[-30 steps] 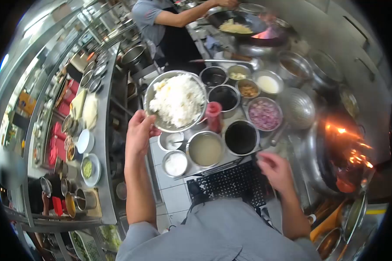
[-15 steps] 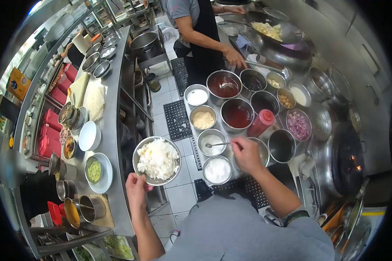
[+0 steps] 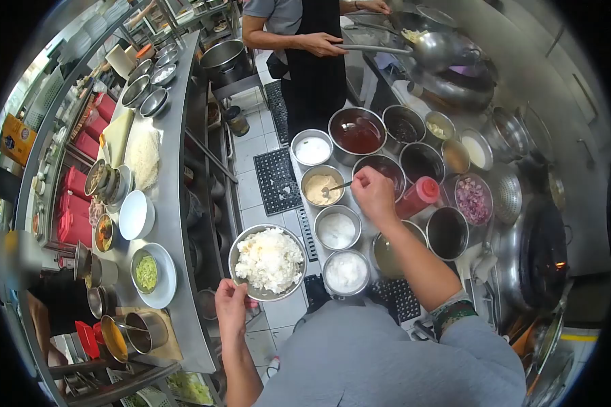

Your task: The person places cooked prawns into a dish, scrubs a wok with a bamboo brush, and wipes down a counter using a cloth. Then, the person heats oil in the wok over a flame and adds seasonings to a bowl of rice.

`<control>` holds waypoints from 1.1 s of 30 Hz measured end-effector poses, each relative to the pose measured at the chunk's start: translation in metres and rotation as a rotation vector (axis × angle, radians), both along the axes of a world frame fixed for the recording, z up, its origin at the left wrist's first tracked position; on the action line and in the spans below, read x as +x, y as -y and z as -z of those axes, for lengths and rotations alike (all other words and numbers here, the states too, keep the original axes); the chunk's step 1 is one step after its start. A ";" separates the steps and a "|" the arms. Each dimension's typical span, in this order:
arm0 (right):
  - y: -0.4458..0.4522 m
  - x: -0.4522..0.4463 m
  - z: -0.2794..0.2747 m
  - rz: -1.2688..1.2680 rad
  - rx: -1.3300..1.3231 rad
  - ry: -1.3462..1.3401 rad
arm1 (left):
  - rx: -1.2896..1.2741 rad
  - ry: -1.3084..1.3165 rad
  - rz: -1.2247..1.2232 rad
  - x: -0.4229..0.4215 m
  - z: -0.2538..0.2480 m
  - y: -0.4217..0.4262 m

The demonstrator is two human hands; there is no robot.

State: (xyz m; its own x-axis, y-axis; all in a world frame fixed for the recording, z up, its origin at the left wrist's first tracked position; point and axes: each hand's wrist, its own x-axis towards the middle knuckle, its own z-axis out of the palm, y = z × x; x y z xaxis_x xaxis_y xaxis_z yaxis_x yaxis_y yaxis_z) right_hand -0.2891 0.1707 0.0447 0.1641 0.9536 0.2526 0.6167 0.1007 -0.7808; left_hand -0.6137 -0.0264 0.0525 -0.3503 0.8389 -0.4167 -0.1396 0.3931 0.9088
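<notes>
My left hand [image 3: 235,306] grips the rim of a metal bowl [image 3: 275,296] heaped with white rice [image 3: 270,259], held over the aisle. My right hand [image 3: 375,195] pinches the handle of a small metal spoon [image 3: 341,186]. The spoon's tip rests in beige powder inside a round metal container [image 3: 309,192]. Closer to me stand two containers of white granules or powder, one [image 3: 337,230] beside the other [image 3: 346,273]. A further white-filled container [image 3: 312,148] sits beyond the beige one. Dark red liquid fills a pot [image 3: 357,131] behind my right hand.
A red squeeze bottle [image 3: 417,195] and chopped red onion [image 3: 473,198] are to the right. Ahead, a co-worker's hand [image 3: 321,45] holds a long-handled ladle [image 3: 377,47] over a wok. A flame shows by the right wok [image 3: 536,251]. The steel counter [image 3: 183,271] runs along the left.
My right hand has moved the spoon from a white-filled container to the beige powder. The rice bowl shifted slightly right and nearer. The co-worker has raised the ladle to the wok.
</notes>
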 end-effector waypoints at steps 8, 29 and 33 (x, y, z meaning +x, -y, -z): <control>-0.010 -0.001 0.023 0.003 -0.209 -0.210 | 0.009 -0.009 0.020 0.001 0.006 -0.007; 0.075 0.006 -0.033 0.002 -0.080 -0.550 | -0.021 -0.015 -0.006 0.013 0.038 -0.048; 0.095 0.019 -0.015 0.006 -0.104 -0.153 | -0.040 0.020 0.029 0.013 0.030 -0.041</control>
State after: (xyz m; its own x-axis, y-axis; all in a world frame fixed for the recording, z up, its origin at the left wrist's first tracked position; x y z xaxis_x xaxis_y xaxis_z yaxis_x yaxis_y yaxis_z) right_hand -0.2705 0.0759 0.0595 0.1989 0.9721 0.1244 0.4902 0.0112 -0.8715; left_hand -0.6004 0.0146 0.0224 -0.3175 0.8312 -0.4564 -0.1457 0.4328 0.8896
